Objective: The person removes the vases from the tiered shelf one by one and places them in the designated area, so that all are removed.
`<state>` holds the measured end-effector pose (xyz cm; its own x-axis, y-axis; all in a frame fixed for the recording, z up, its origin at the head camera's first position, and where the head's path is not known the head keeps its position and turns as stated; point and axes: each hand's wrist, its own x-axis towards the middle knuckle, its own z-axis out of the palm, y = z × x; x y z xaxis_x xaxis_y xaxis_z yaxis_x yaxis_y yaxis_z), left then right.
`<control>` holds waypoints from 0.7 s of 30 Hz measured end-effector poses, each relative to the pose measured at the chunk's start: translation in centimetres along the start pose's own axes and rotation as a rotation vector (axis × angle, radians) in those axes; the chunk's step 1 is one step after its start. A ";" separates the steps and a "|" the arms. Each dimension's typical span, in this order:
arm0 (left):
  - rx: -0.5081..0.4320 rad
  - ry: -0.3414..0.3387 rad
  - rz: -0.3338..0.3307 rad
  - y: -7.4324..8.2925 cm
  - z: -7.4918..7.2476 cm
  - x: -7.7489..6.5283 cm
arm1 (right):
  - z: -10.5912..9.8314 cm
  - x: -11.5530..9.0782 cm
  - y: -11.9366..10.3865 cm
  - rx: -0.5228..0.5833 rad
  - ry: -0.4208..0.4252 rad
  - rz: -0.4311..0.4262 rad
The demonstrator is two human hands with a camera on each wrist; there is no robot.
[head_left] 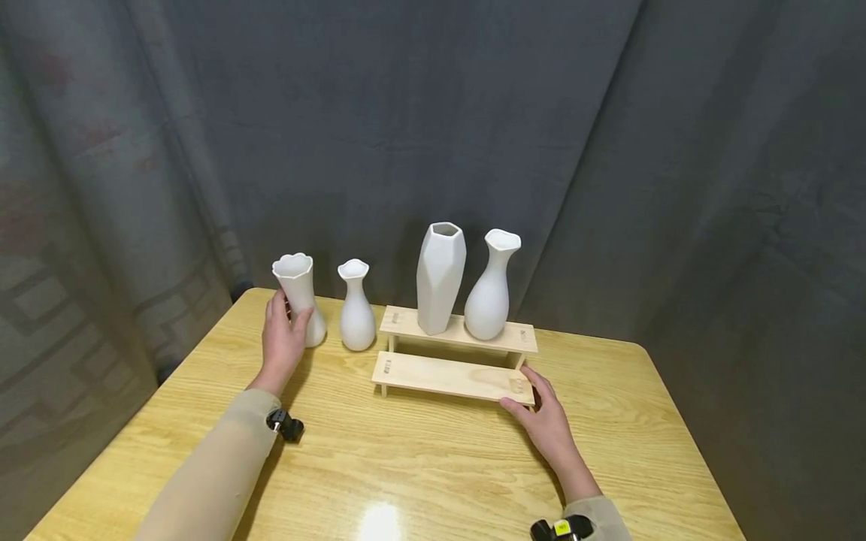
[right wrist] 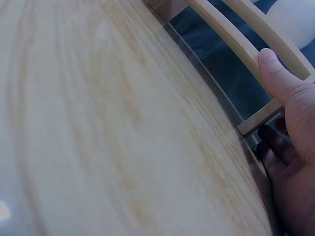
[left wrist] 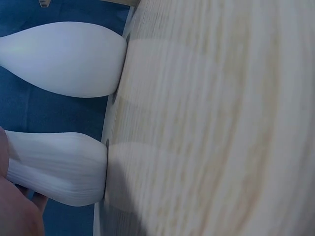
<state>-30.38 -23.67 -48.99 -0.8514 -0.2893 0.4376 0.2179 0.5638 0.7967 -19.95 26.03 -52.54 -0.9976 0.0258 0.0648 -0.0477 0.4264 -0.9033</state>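
Note:
My left hand (head_left: 281,342) grips a white vase with a scalloped rim (head_left: 295,282), its thumb on the near side and its fingers behind; the left wrist view has this vase's base (left wrist: 64,172) upright at the table surface. Beside it stands a slim-necked white vase (head_left: 357,323). At the right end of a two-tier wooden stand (head_left: 440,375), my right hand (head_left: 543,417) holds the lower board, thumb along the front edge and fingers round the back. In the right wrist view the thumb (right wrist: 275,73) lies against that board, near a short leg (right wrist: 260,117).
On the stand's upper board are a tall faceted white vase (head_left: 441,282) and a round-bellied white vase (head_left: 489,304). Dark grey curtains (head_left: 406,113) hang behind the light wooden table (head_left: 406,466) and on both sides. Black wrist devices sit at both sleeves.

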 end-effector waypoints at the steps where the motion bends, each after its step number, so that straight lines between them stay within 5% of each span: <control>1: 0.000 0.002 0.002 0.0 0.0 0.1 | 0.0 0.0 0.0 -0.004 0.000 -0.001; 9: -0.061 0.031 -0.037 0.5 -0.8 -0.7 | -0.1 -0.1 0.0 -0.010 -0.013 -0.009; 21: -0.060 0.194 0.022 5.0 -2.6 -1.6 | 0.0 0.0 -0.2 -0.002 -0.007 0.006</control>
<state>-26.68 -22.38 -44.61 -0.7393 -0.4248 0.5224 0.2682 0.5259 0.8072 -19.93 25.98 -52.37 -0.9982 0.0217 0.0561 -0.0415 0.4281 -0.9028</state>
